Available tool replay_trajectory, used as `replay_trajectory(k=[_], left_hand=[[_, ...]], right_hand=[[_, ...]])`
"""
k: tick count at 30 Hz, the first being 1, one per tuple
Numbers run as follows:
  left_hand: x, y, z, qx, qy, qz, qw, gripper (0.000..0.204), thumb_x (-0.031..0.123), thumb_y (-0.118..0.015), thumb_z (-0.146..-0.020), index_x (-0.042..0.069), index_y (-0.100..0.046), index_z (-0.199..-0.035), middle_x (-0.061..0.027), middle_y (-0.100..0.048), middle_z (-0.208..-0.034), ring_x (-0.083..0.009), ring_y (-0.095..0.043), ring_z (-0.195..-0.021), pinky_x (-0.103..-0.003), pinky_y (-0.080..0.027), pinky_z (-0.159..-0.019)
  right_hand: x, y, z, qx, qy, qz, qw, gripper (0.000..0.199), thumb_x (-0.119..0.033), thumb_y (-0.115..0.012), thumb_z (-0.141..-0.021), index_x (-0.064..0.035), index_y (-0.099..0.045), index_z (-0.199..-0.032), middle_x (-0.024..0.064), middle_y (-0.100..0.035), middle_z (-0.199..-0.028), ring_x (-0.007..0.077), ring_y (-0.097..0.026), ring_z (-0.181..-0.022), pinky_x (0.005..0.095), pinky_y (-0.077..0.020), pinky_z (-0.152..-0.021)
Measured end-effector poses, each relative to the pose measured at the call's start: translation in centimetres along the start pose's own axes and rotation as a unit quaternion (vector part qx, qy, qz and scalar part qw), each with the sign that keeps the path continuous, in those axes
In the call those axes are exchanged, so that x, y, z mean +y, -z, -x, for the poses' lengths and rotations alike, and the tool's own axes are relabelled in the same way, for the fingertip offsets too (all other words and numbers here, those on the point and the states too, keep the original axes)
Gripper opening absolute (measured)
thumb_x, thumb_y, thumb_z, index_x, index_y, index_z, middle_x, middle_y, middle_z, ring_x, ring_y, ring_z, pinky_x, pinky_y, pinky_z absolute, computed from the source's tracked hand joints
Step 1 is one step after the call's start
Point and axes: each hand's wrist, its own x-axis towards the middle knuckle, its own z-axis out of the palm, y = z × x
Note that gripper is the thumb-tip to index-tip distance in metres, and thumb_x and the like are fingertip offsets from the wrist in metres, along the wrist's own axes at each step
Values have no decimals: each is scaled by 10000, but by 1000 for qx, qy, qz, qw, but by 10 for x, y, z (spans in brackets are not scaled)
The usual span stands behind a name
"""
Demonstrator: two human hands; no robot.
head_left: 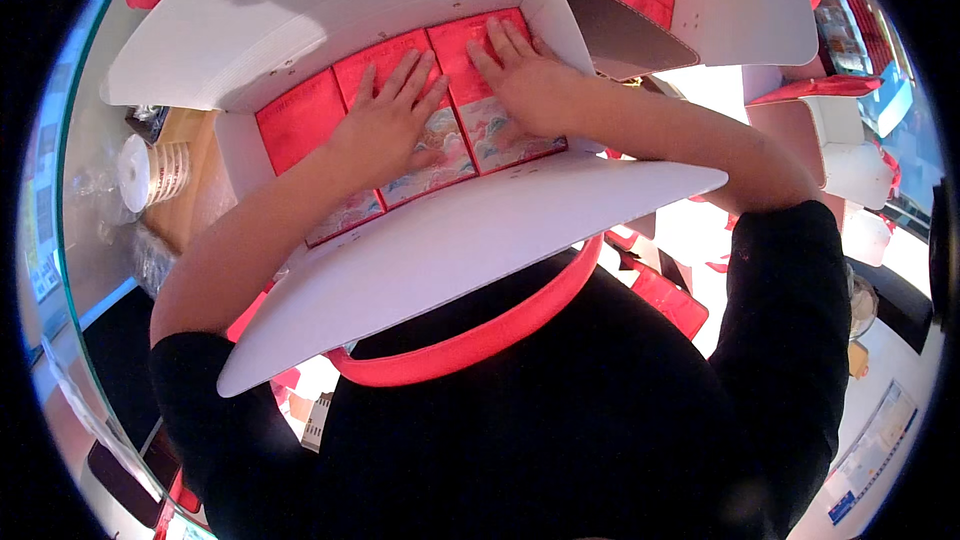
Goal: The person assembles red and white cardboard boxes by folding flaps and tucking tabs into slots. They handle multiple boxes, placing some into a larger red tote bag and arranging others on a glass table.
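An opened gift carton (480, 240) with white inner flaps stands before me, its near flap folded toward my body and a red handle strap (470, 345) hanging from it. Inside sit three red boxes (300, 120) side by side, with a pale, multicoloured wave pattern along their near part. My left hand (390, 125) lies flat on the middle box, fingers spread. On the box at the right rests my right hand (525, 85), its fingers also stretched out. Neither hand grips anything.
A second opened carton (745, 0) with red boxes stands at the far right, with another white carton (850, 150) nearer. At the left, a white spool of ribbon (150, 172) sits on a wooden surface (195, 165). Glass edges (65, 270) run along the left side.
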Motion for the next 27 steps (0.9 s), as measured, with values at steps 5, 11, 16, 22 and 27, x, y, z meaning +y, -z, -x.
replay_trajectory(k=[5, 11, 16, 22, 27], left_hand=[[-1, -6, 1, -27, 0, -3, 1000, 964, 644, -509, -767, 33, -181, -1436, -212, -89, -1500, -337, -71, -1400, -615, -131, -1056], [-9, -17, 2, 17, -3, -6, 1000, 957, 681, -457, -778, 39, -189, -1435, -212, -106, -1496, -336, -74, -1399, -624, -129, -1052], [11, -2, 19, -34, 50, -26, 998, 949, 682, -458, -776, 51, -196, -1435, -209, -110, -1495, -356, -89, -1392, -652, -132, -1035], [7, -12, 28, -15, 24, 6, 1000, 968, 659, -516, -754, 63, -183, -1440, -206, -79, -1502, -370, -81, -1391, -657, -130, -1032], [7, -10, 29, -22, 26, 3, 999, 977, 646, -545, -741, 75, -177, -1443, -203, -69, -1504, -367, -71, -1393, -656, -126, -1034]], right_hand=[[-4, 4, -12, -71, -41, 41, 996, 1176, -413, -790, -624, 77, -59, -1405, 370, -41, -1432, 480, -119, -1348, 514, -199, -1090], [0, 3, -19, -52, -28, 69, 996, 1181, -408, -795, -618, 68, -60, -1409, 367, -41, -1434, 474, -100, -1354, 502, -199, -1094], [3, 0, -10, -19, -13, 16, 1000, 1150, -365, -800, -630, 45, -68, -1416, 373, -60, -1427, 489, -104, -1346, 526, -212, -1081], [-9, 2, -5, -28, -11, 31, 999, 1097, -352, -784, -659, 3, -87, -1428, 379, -69, -1420, 530, -131, -1320, 536, -252, -1062], [-6, -1, -5, -32, 2, 36, 999, 1116, -372, -785, -643, -3, -86, -1431, 374, -62, -1425, 526, -139, -1322, 553, -251, -1054]])
